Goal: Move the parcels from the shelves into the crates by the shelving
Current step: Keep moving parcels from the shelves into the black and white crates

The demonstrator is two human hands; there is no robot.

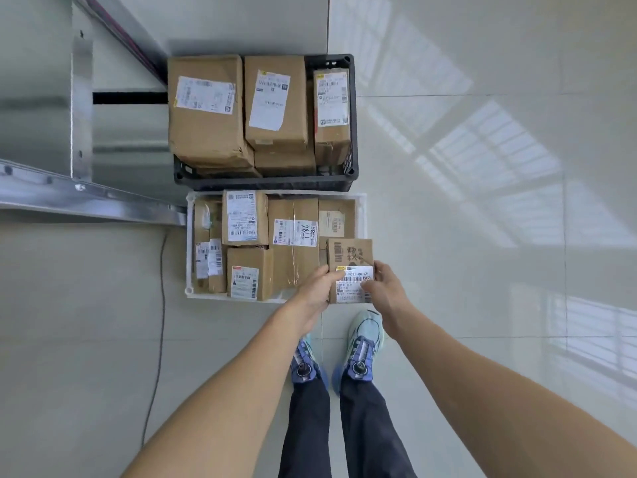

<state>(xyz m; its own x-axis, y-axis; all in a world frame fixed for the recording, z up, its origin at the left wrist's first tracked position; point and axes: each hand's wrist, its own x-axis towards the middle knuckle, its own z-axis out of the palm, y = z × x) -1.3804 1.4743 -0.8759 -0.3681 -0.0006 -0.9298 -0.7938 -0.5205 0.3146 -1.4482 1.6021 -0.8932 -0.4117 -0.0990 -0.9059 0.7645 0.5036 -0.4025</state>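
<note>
Parcel (348, 253) | left hand (317, 288), right hand (386, 291) grip | at white crate (189, 243) (full) | black crate (262, 184) beyond

Both the black crate (351, 132) and white crate (189, 243) are packed with parcels (206, 108); open floor (482, 236) lies right.

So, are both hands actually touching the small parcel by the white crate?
Touching. The head view shows the left hand gripping the small parcel by its left edge, the right hand by its right edge, thumb on the label.
</note>
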